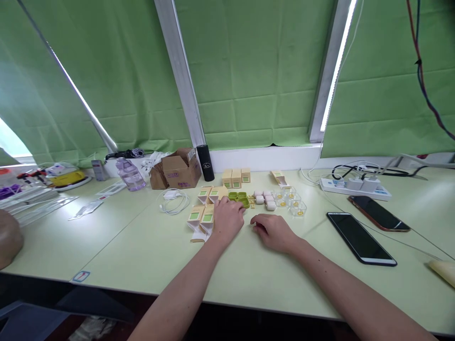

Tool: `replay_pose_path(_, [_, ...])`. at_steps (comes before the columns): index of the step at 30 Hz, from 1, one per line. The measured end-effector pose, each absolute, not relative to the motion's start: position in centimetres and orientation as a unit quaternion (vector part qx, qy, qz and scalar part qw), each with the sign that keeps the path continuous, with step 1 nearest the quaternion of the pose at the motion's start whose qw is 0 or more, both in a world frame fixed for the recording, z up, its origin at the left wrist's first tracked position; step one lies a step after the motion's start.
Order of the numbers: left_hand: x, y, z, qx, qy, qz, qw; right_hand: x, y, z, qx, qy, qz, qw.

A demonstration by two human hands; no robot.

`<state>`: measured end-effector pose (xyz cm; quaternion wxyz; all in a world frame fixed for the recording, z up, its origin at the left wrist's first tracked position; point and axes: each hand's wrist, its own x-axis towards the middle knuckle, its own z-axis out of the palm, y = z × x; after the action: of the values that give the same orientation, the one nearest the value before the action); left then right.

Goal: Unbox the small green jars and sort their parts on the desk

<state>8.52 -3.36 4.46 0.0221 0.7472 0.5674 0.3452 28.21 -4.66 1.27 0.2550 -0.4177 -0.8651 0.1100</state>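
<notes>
My left hand (228, 217) reaches over the table with curled fingers, its fingertips closed at the near edge of a small green container (243, 201). More green containers stand right behind that one. Left of this hand are several small tan cartons (195, 215) with green labels and their flaps spread open. My right hand (273, 232) rests on the table with fingers bent inward, and nothing shows in it. Beyond it are small pale pink blocks (270, 206) with rounded edges, clear cups (297, 208) with yellow marks inside, and tiny yellowish pieces (252, 202).
Upright tan cartons (236, 179) stand at the back, near a black cylinder (205, 163) and a cardboard box (180, 169). A white cable (175, 201) lies left. Two phones (360, 238) and a power strip (355, 188) are right. Part of another person (9, 239) shows at far left.
</notes>
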Motion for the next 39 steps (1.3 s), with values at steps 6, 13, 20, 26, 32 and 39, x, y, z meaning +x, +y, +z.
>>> replay_pose_path(6, [8.3, -3.1, 4.1, 0.776, 0.566, 0.277, -0.013, 28.2, -4.7, 1.3, -0.417, -0.865, 0.113, 0.257])
replay_pose_path(13, [8.2, -2.7, 3.6, 0.759, 0.587, 0.28, 0.024, 28.2, -4.8, 1.5, -0.425, -0.865, 0.108, 0.245])
replay_pose_path(20, [8.0, -2.6, 3.2, 0.751, 0.567, 0.335, 0.041, 28.2, -4.7, 1.4, -0.422, -0.864, 0.114, 0.249])
replay_pose_path(26, [8.0, -2.6, 3.1, 0.74, 0.573, 0.348, 0.058, 28.1, -4.8, 1.4, -0.42, -0.865, 0.111, 0.25])
replay_pose_path(32, [7.9, -2.6, 3.1, 0.74, 0.582, 0.334, 0.049, 28.2, -4.9, 1.6, -0.42, -0.866, 0.11, 0.247])
replay_pose_path(39, [8.4, -3.0, 4.1, 0.766, 0.624, 0.142, -0.066, 28.2, -4.9, 1.6, -0.419, -0.869, 0.111, 0.238])
